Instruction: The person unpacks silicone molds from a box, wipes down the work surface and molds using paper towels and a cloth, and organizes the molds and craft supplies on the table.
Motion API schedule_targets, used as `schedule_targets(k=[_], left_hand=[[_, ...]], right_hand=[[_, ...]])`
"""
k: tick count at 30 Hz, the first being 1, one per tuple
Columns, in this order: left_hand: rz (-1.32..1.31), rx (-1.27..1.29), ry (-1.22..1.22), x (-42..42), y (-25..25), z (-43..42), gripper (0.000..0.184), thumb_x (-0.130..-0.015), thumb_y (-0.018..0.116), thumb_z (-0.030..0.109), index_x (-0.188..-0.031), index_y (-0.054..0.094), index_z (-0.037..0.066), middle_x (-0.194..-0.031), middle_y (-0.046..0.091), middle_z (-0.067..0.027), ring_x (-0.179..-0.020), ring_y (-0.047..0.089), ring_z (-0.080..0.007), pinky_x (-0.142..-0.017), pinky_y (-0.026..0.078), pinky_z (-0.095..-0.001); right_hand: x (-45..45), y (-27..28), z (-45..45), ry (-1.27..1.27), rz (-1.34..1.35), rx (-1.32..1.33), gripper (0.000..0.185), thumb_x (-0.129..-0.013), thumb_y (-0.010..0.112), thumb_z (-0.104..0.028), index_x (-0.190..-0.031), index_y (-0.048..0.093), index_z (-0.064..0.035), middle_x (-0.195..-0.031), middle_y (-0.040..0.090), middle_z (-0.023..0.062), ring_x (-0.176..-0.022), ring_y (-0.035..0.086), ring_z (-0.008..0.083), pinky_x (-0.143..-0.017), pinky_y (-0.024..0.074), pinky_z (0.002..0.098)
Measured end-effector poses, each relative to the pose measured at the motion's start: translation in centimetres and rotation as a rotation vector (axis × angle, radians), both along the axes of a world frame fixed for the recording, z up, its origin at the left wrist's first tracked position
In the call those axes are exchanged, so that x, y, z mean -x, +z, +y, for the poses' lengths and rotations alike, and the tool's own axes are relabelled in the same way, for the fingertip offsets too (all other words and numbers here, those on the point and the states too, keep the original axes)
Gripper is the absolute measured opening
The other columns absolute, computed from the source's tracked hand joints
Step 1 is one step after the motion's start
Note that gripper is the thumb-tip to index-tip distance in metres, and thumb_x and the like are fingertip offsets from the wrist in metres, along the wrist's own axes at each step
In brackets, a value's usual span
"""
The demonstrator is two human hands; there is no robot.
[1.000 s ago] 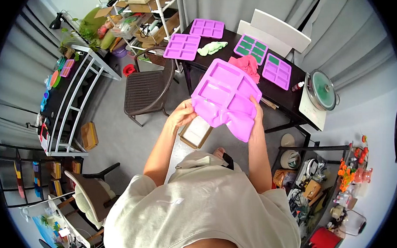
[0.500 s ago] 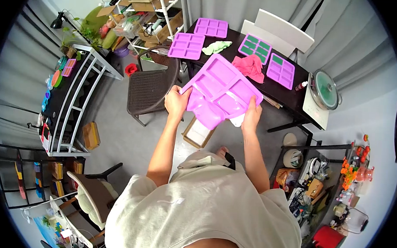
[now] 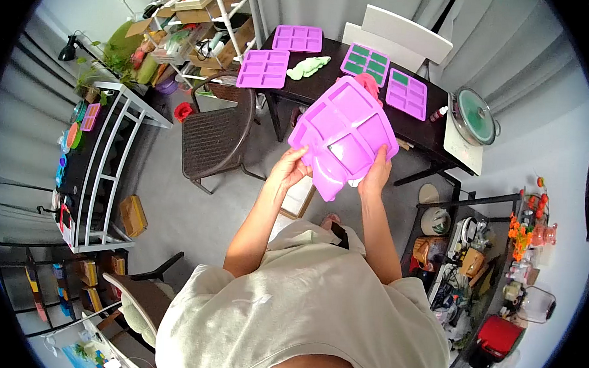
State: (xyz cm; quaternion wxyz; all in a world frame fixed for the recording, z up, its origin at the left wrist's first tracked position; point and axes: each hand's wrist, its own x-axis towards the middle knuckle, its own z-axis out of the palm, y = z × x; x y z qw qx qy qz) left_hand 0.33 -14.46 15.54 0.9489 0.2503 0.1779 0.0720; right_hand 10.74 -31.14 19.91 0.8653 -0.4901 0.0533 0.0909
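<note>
Between my two hands is a purple silicone mold point(image 3: 343, 123) with rectangular cavities, held up in front of me and tilted. My left hand point(image 3: 290, 167) grips its lower left edge, where one cavity bulges and bends downward. My right hand point(image 3: 376, 173) is closed on the lower right edge. Something small and white shows under the mold by my right fingers; I cannot make out what it is. Behind the mold, a pink cloth point(image 3: 368, 84) lies partly hidden on the dark table point(image 3: 312, 86).
More purple molds point(image 3: 263, 69) lie on the table, two with green filling point(image 3: 365, 64). A light green cloth point(image 3: 308, 67), a small bottle point(image 3: 439, 113) and a lidded pan point(image 3: 473, 116) stand there too. A brown chair point(image 3: 217, 138) is at the left, a cardboard box point(image 3: 298, 197) on the floor below.
The mold has swung toward the right and turned, its lower left cavity now hanging more pointed. My left hand has moved right and down with it; the view has shifted slightly.
</note>
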Motion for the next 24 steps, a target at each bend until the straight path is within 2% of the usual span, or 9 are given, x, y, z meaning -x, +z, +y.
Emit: schedule_targets(k=[1, 5, 8, 10, 13, 16, 19, 20, 24], left_hand=[[0.08, -0.118, -0.021, -0.3, -0.1, -0.1, 0.046, -0.081, 0.067, 0.005, -0.123, 0.05, 0.003, -0.113, 0.062, -0.0073, -0.095, 0.064, -0.0243, -0.078, 0.054, -0.0389], [0.597, -1.299, 0.094, -2.2, 2.4, -0.7, 0.049, -0.071, 0.076, 0.006, -0.114, 0.055, 0.0, -0.101, 0.065, -0.0131, -0.075, 0.068, -0.0251, -0.061, 0.055, -0.0345], [0.433, -0.855, 0.144, -4.5, -3.3, 0.2, 0.053, -0.075, 0.077, 0.023, -0.117, 0.05, 0.004, -0.108, 0.063, -0.0134, -0.08, 0.067, -0.0267, -0.062, 0.054, -0.0365], [0.233, -0.245, -0.01, -4.4, -0.2, -0.9, 0.053, -0.085, 0.066, 0.034, -0.125, 0.048, 0.003, -0.117, 0.058, -0.012, -0.097, 0.061, -0.0248, -0.075, 0.054, -0.035], [-0.029, 0.198, -0.264, -5.6, 1.8, -3.7, 0.051, -0.087, 0.064, 0.036, -0.123, 0.049, 0.004, -0.12, 0.056, -0.0114, -0.101, 0.06, -0.0223, -0.076, 0.054, -0.0341], [0.003, 0.166, -0.002, -9.2, 0.2, -6.1, 0.043, -0.086, 0.066, 0.028, -0.12, 0.053, 0.006, -0.115, 0.059, -0.0096, -0.096, 0.062, -0.0203, -0.075, 0.054, -0.0342], [0.102, -0.165, 0.048, -13.6, -1.8, -5.6, 0.039, -0.083, 0.07, 0.019, -0.117, 0.056, 0.006, -0.109, 0.063, -0.0074, -0.092, 0.064, -0.0186, -0.074, 0.055, -0.033], [0.224, -0.216, 0.109, -15.2, -0.3, -5.9, 0.029, -0.08, 0.069, 0.008, -0.108, 0.061, 0.006, -0.095, 0.067, -0.0054, -0.081, 0.065, -0.0162, -0.07, 0.055, -0.0307], [0.587, -0.891, 0.283, -22.3, -3.8, -6.3, 0.015, -0.075, 0.068, 0.003, -0.09, 0.069, 0.005, -0.079, 0.069, -0.0055, -0.065, 0.064, -0.0113, -0.061, 0.051, -0.0274]], right_hand=[[-0.1, -0.1, -0.2, 0.001, -0.011, 0.021, 0.041, -0.098, 0.045, -0.028, -0.122, 0.047, 0.0047, -0.113, 0.057, 0.0128, -0.099, 0.058, 0.02, -0.085, 0.0465, 0.0328], [-1.1, -1.1, -0.7, -0.015, -0.07, 0.165, 0.04, -0.098, 0.045, -0.028, -0.121, 0.048, 0.0042, -0.113, 0.057, 0.0126, -0.098, 0.058, 0.0199, -0.084, 0.0465, 0.0328], [-2.4, -0.8, -0.2, -0.079, -0.038, 0.08, 0.04, -0.098, 0.045, -0.028, -0.121, 0.048, 0.0037, -0.113, 0.057, 0.0123, -0.098, 0.059, 0.0202, -0.085, 0.0464, 0.0328], [-3.8, -0.2, 0.1, -0.108, -0.007, 0.004, 0.04, -0.098, 0.044, -0.028, -0.122, 0.047, 0.0034, -0.114, 0.057, 0.0123, -0.1, 0.058, 0.0206, -0.086, 0.0461, 0.0329], [-6.8, -0.5, 0.0, -0.106, 0.037, -0.042, 0.04, -0.098, 0.044, -0.027, -0.123, 0.046, 0.0029, -0.118, 0.056, 0.0128, -0.104, 0.057, 0.0214, -0.09, 0.0451, 0.0337], [-10.7, -2.6, -0.7, -0.069, 0.123, -0.113, 0.04, -0.097, 0.046, -0.027, -0.124, 0.046, 0.0029, -0.119, 0.055, 0.0133, -0.106, 0.056, 0.022, -0.091, 0.045, 0.0349], [-15.1, -5.1, -2.6, 0.017, 0.151, -0.127, 0.041, -0.095, 0.049, -0.026, -0.123, 0.045, 0.0035, -0.117, 0.055, 0.0133, -0.103, 0.057, 0.0222, -0.089, 0.0462, 0.0353], [-16.0, -5.5, -3.6, 0.06, 0.141, -0.102, 0.041, -0.095, 0.05, -0.025, -0.124, 0.044, 0.0031, -0.117, 0.055, 0.0132, -0.104, 0.057, 0.0223, -0.09, 0.046, 0.0355], [-19.2, -12.8, -7.7, 0.026, 0.231, -0.007, 0.042, -0.093, 0.053, -0.022, -0.126, 0.041, 0.0001, -0.117, 0.055, 0.0115, -0.104, 0.057, 0.0235, -0.09, 0.0464, 0.0361]])
